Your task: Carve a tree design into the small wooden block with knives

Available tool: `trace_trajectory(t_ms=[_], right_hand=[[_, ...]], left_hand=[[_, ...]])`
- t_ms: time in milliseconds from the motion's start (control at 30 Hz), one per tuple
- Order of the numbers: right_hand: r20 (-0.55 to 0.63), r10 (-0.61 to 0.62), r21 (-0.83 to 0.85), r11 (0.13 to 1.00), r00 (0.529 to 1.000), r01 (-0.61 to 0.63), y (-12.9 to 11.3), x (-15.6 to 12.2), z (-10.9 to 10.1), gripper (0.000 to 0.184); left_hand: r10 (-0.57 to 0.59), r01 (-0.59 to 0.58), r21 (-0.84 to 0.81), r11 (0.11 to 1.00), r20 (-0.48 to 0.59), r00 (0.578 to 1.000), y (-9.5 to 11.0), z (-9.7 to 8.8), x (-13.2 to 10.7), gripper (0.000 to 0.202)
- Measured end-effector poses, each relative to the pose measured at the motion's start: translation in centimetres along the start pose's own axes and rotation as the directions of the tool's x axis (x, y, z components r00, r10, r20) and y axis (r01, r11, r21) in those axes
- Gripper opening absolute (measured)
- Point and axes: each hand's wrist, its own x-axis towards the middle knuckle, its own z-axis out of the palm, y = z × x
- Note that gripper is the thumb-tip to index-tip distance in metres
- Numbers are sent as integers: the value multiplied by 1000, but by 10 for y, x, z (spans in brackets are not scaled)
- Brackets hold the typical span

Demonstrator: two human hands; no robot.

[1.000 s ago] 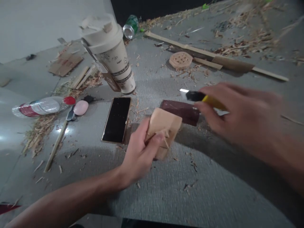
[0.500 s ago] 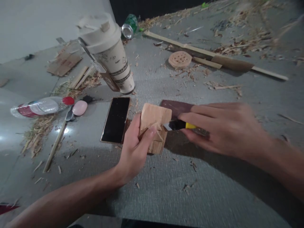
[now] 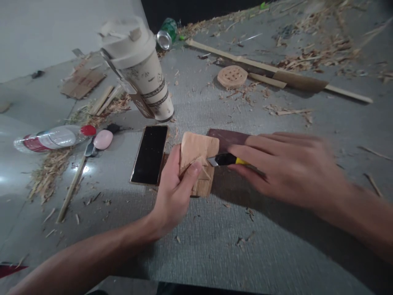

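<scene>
My left hand is closed round a pale wooden block, its thumb pressed on the face beside a raised, notched part. My right hand grips a yellow and black utility knife. The knife's blade tip meets the block's right side, close to my left thumb. Behind the block and under my right fingers lies a dark brown flat sheet, partly hidden. A phone with a dark screen lies just left of my left hand.
A tall paper cup stands behind the phone. A green can lies farther back. A carved wooden disc and long wooden sticks lie at the back right. At left are a plastic bottle and wood shavings.
My right hand and the knife have shifted slightly left, showing more of the blade against the block. The block has tilted slightly and moved a little left in my left hand.
</scene>
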Motion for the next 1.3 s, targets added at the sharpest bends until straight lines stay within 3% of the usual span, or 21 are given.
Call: trace_trajectory(t_ms=[200, 433, 1033, 1300], right_hand=[[55, 151, -25, 988, 987, -150, -8, 3, -5, 29], [-29, 53, 6, 999, 998, -53, 0, 2, -1, 26], [-11, 55, 47, 997, 998, -55, 2, 0, 0, 26], [-13, 51, 62, 997, 999, -50, 2, 0, 0, 29]], left_hand=[[-69, 71, -56, 996, 25, 997, 3, 1, 0, 20], [-112, 113, -62, 992, 21, 993, 4, 1, -2, 20], [-108, 108, -66, 992, 4, 994, 4, 1, -1, 17], [-200, 201, -150, 968, 23, 980, -1, 1, -4, 27]])
